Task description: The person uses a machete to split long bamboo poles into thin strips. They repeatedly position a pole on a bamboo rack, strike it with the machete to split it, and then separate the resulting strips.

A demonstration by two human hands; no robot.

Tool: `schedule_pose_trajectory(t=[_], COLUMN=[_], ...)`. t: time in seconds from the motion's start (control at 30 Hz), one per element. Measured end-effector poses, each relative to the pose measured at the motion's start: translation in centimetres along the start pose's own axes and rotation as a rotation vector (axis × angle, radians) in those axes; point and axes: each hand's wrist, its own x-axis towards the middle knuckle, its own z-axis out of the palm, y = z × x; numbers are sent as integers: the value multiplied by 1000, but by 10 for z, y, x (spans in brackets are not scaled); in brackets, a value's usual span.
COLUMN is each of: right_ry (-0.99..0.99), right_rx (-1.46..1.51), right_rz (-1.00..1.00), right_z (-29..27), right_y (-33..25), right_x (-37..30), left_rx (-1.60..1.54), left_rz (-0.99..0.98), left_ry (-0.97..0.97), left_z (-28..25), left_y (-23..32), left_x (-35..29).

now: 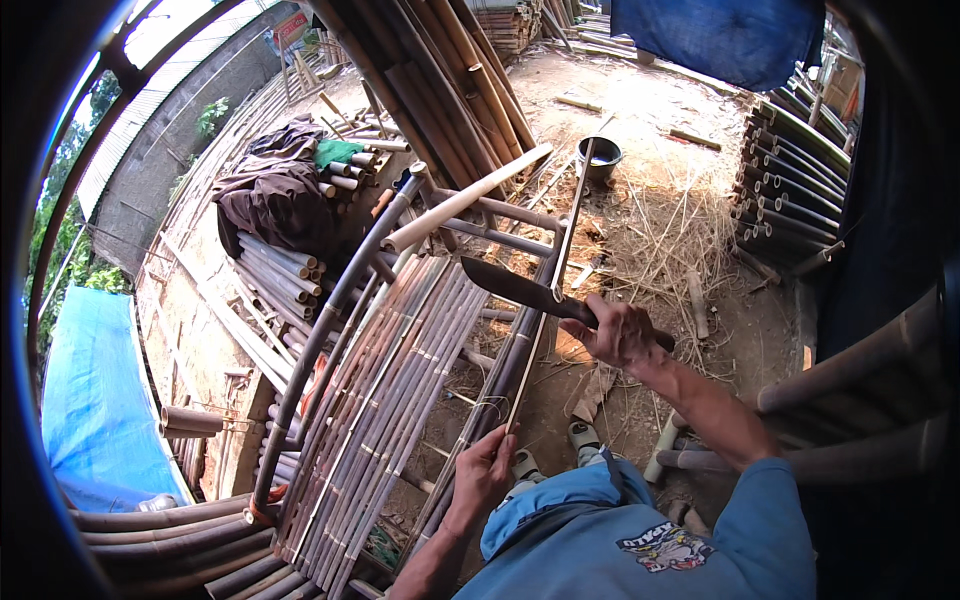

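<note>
My right hand (622, 335) is wrapped round the handle of a large machete (512, 288). Its dark, broad blade points left, over the frame of a bamboo bench (385, 390). A long, thin bamboo strip (573, 215) runs from beyond the bench toward me and passes the blade near the handle; whether they touch I cannot tell. At the strip's near end, my left hand (484, 468) pinches it between thumb and fingers. Narrow bamboo slats cover the bench's left part. A pale, thick bamboo pole (470, 195) rests across the bench's far end.
A black bucket (598, 158) stands beyond the bench, beside scattered straw-like shavings (670, 225). Bamboo poles (795, 185) are stacked at right; more poles (430, 90) lean at the back. Brown cloth (275, 200) covers a pile at left, near a blue tarp (100, 400).
</note>
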Motion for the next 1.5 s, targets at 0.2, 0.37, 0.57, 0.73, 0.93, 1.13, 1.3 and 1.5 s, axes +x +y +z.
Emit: schedule_pose_trajectory(t=[0.2, 0.37, 0.57, 0.73, 0.93, 1.13, 1.3, 1.5], right_ry=[-1, 26, 203, 18, 87, 147, 98, 222], right_rx=[-119, -118, -47, 54, 86, 40, -20, 125], right_rz=[-51, 138, 523, -72, -90, -212, 244, 546], right_z=[4, -23, -86, -16, -13, -16, -58, -104], right_y=[34, 105, 183, 33, 6, 23, 114, 188], right_x=[7, 32, 44, -4, -11, -16, 27, 55], left_rx=[48, 95, -82, -300, -361, -277, -263, -197], left_rz=[23, -83, -191, -228, -93, -98, -148, -225], left_ry=[-30, -61, -150, -210, -177, -160, -225, -245], left_z=[-1, -16, -50, -17, 18, 26, 10, -34], left_y=[-2, -16, -26, 15, 30, 27, 17, -17], left_x=[-21, -68, -110, -28, -7, -22, -62, -104])
